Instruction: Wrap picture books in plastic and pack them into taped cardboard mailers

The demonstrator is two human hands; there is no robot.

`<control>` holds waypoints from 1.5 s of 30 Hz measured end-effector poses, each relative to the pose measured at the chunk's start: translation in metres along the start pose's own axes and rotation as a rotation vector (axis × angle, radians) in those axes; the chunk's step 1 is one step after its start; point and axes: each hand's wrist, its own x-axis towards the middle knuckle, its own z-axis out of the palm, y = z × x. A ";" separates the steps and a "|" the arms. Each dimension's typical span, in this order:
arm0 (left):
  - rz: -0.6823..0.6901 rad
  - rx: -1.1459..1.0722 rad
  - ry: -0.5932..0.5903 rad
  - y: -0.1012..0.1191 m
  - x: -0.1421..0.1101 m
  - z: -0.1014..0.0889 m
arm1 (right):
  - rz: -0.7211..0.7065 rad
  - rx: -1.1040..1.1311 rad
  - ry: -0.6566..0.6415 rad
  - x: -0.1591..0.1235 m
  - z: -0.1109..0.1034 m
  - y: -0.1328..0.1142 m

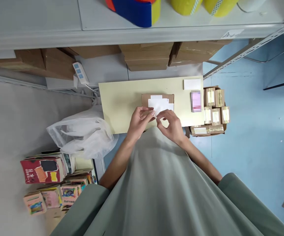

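Note:
A small cardboard box lies on the pale yellow tabletop in front of me. Over it is a white paper label, its near edge drawn to a narrow tip between my two hands. My left hand pinches that tip from the left with thumb and forefinger. From the right, my right hand closes thumb and fingertips on the same end. Other white pieces show on the box around the label, and I cannot tell whether they are separate. The fingers partly cover the box's near side.
A white slip and a pink-purple card lie at the table's right end. Small taped boxes fill a carton beyond it. Left are a white plastic bag and book stacks. A shelf with tape rolls overhangs the far side.

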 end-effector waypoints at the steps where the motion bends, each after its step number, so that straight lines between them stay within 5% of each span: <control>1: -0.016 -0.002 0.030 -0.005 0.001 0.003 | -0.006 0.013 -0.018 -0.002 0.000 0.005; 8: -0.100 -0.026 0.182 -0.029 0.003 0.013 | 0.049 0.132 -0.126 -0.016 -0.008 0.032; 15: -0.138 -0.073 0.224 -0.033 0.004 0.006 | 0.396 0.241 0.062 -0.015 -0.035 0.076; 20: -0.145 -0.078 0.214 -0.034 0.003 0.009 | 0.532 0.314 0.045 -0.013 -0.042 0.099; 37: -0.170 -0.107 0.173 -0.042 0.001 0.020 | 0.572 0.381 0.019 -0.012 -0.045 0.106; 45: -0.171 -0.064 0.192 -0.067 0.017 0.015 | 0.540 0.317 0.011 -0.008 -0.039 0.116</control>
